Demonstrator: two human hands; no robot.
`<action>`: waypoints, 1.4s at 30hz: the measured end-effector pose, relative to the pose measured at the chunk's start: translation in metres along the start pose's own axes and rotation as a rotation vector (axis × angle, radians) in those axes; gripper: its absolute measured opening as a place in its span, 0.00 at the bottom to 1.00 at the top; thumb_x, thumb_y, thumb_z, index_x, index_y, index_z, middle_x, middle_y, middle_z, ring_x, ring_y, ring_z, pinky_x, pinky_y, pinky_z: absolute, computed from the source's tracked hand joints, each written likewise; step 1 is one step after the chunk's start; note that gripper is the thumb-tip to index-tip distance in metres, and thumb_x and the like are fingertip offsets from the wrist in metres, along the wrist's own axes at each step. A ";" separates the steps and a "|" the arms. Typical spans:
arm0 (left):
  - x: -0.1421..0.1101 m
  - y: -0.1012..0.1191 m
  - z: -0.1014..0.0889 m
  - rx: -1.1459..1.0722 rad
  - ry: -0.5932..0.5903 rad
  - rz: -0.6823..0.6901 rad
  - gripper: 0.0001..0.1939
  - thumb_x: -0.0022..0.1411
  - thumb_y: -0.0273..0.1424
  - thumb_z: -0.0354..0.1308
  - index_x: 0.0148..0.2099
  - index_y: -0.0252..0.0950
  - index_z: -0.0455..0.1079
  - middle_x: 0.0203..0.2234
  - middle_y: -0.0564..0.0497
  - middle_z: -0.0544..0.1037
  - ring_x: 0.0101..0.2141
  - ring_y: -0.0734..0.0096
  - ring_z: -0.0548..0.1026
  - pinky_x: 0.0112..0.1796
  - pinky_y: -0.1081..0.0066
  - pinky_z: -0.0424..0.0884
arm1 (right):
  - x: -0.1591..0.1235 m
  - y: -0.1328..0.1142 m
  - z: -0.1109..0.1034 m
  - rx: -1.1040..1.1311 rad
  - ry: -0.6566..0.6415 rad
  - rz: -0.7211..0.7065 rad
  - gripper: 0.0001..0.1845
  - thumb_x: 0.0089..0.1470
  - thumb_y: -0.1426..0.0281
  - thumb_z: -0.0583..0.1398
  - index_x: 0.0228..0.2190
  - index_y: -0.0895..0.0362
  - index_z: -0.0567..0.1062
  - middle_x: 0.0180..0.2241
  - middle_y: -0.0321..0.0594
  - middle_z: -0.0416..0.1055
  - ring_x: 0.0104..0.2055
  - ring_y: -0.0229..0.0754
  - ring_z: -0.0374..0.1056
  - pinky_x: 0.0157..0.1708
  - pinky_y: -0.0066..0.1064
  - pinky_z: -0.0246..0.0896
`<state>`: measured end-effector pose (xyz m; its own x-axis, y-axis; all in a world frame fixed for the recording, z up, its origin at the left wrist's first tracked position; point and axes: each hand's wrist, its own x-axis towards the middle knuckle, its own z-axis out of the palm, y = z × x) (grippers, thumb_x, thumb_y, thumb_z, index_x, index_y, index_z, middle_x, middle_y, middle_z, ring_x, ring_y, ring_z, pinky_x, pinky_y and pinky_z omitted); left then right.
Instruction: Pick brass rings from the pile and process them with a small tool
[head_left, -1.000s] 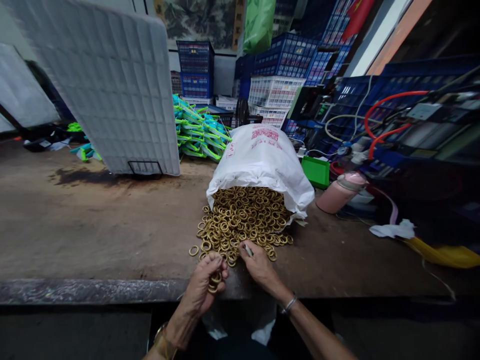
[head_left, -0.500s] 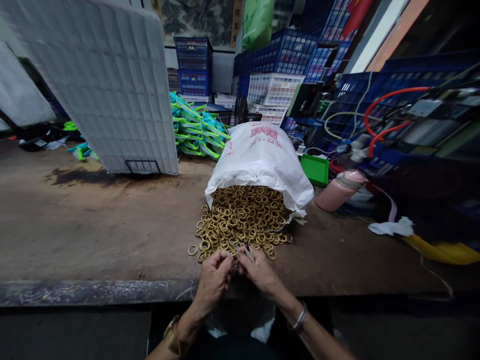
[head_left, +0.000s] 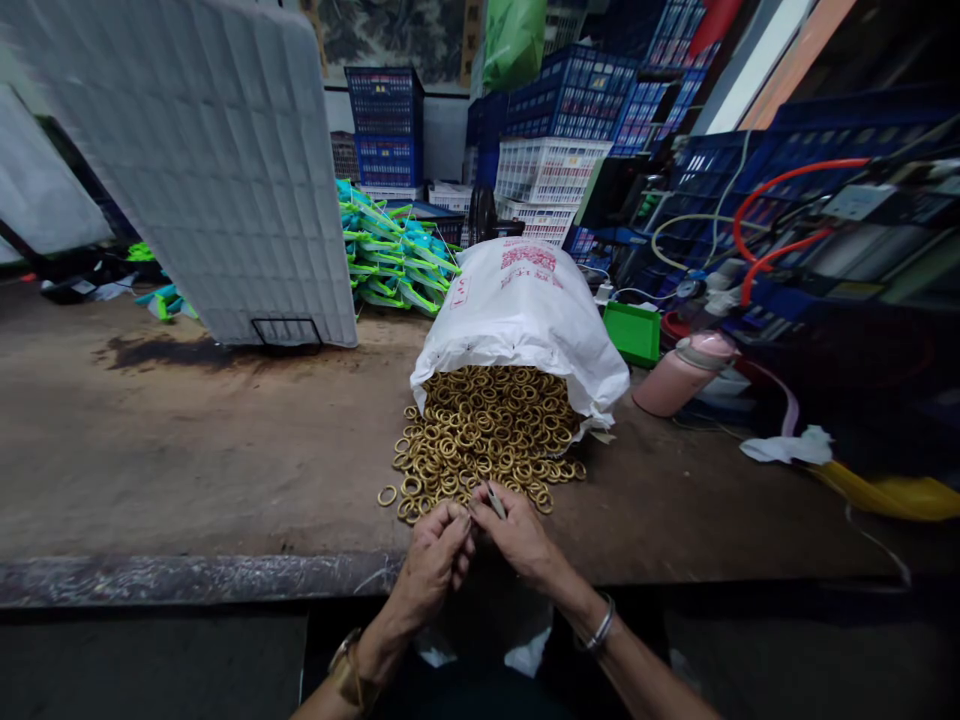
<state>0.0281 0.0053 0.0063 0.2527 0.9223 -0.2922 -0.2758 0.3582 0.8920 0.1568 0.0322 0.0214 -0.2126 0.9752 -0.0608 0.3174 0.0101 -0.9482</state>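
Observation:
Gold-coloured rings [head_left: 480, 440] spill out of a white sack [head_left: 525, 315] that lies on its side on the workbench. At the near edge of this pile my left hand [head_left: 435, 560] is closed, thumb against fingers; whatever it pinches is too small or hidden to make out. My right hand [head_left: 525, 540] is closed beside it, the fingertips of both hands nearly meeting. A small grey blade-like tool [head_left: 496, 503] with a dark tip sticks up between the right thumb and forefinger. One loose ring [head_left: 387, 495] lies apart, left of the pile.
A tall pale padded panel [head_left: 277, 200] stands at left on the bench [head_left: 187, 450]. Behind the sack are bright green and turquoise pieces [head_left: 397, 255] and stacked crates [head_left: 555, 165]. To the right are a green tray [head_left: 632, 334], a pink bottle [head_left: 682, 375] and hoses [head_left: 787, 175].
My hands have drawn slightly closer at the fingertips, the right one shifting a little left and up. The rings and sack look the same; the view has tilted slightly.

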 end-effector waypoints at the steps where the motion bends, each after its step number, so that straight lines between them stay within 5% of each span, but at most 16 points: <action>1: 0.000 0.000 0.000 -0.009 -0.007 0.000 0.16 0.53 0.44 0.53 0.26 0.36 0.58 0.15 0.60 0.62 0.12 0.86 0.56 0.12 0.84 0.50 | 0.000 0.001 0.000 0.003 -0.007 -0.005 0.12 0.50 0.62 0.52 0.22 0.57 0.63 0.19 0.29 0.56 0.23 0.32 0.52 0.25 0.23 0.50; 7: -0.002 0.004 0.000 -0.013 0.032 0.007 0.15 0.52 0.43 0.54 0.30 0.35 0.61 0.16 0.60 0.64 0.12 0.86 0.56 0.12 0.84 0.49 | -0.003 0.008 -0.001 -0.188 0.111 -0.036 0.13 0.53 0.63 0.48 0.24 0.57 0.64 0.21 0.31 0.60 0.24 0.33 0.55 0.26 0.24 0.49; 11: -0.003 0.006 0.002 -0.002 0.056 0.002 0.15 0.51 0.42 0.56 0.28 0.36 0.59 0.15 0.60 0.63 0.12 0.86 0.56 0.12 0.84 0.49 | -0.011 0.012 0.000 -0.482 0.017 -0.129 0.07 0.48 0.75 0.49 0.23 0.56 0.64 0.20 0.32 0.62 0.23 0.34 0.55 0.24 0.24 0.45; 17: -0.002 0.004 0.002 0.041 0.062 0.036 0.13 0.53 0.41 0.54 0.28 0.36 0.58 0.14 0.61 0.61 0.13 0.86 0.55 0.13 0.83 0.50 | -0.017 0.009 0.002 -0.722 -0.029 -0.164 0.13 0.38 0.81 0.48 0.27 0.56 0.66 0.23 0.35 0.66 0.25 0.36 0.58 0.25 0.26 0.42; 31: -0.013 0.005 0.000 0.089 0.024 0.076 0.15 0.52 0.43 0.54 0.26 0.36 0.58 0.15 0.59 0.62 0.14 0.85 0.57 0.14 0.82 0.50 | -0.012 0.013 -0.004 -0.812 -0.099 -0.057 0.16 0.41 0.81 0.48 0.32 0.56 0.67 0.24 0.37 0.69 0.25 0.36 0.61 0.24 0.26 0.42; 35: -0.023 0.013 0.004 0.035 -0.086 0.021 0.15 0.52 0.43 0.55 0.28 0.35 0.61 0.16 0.58 0.64 0.14 0.85 0.58 0.14 0.82 0.50 | -0.003 0.035 -0.015 -0.861 0.009 0.036 0.11 0.48 0.78 0.48 0.30 0.56 0.68 0.24 0.38 0.70 0.24 0.36 0.62 0.23 0.27 0.40; 42: -0.012 0.010 -0.004 -0.275 0.002 -0.048 0.15 0.52 0.43 0.55 0.28 0.35 0.59 0.22 0.56 0.68 0.14 0.85 0.58 0.13 0.82 0.49 | 0.013 0.042 -0.001 -0.892 0.197 -0.013 0.06 0.51 0.74 0.51 0.31 0.56 0.67 0.24 0.38 0.70 0.26 0.37 0.64 0.25 0.27 0.42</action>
<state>0.0193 -0.0014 0.0169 0.2697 0.9037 -0.3327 -0.5048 0.4269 0.7503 0.1682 0.0455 -0.0192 -0.0859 0.9931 0.0801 0.9302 0.1087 -0.3505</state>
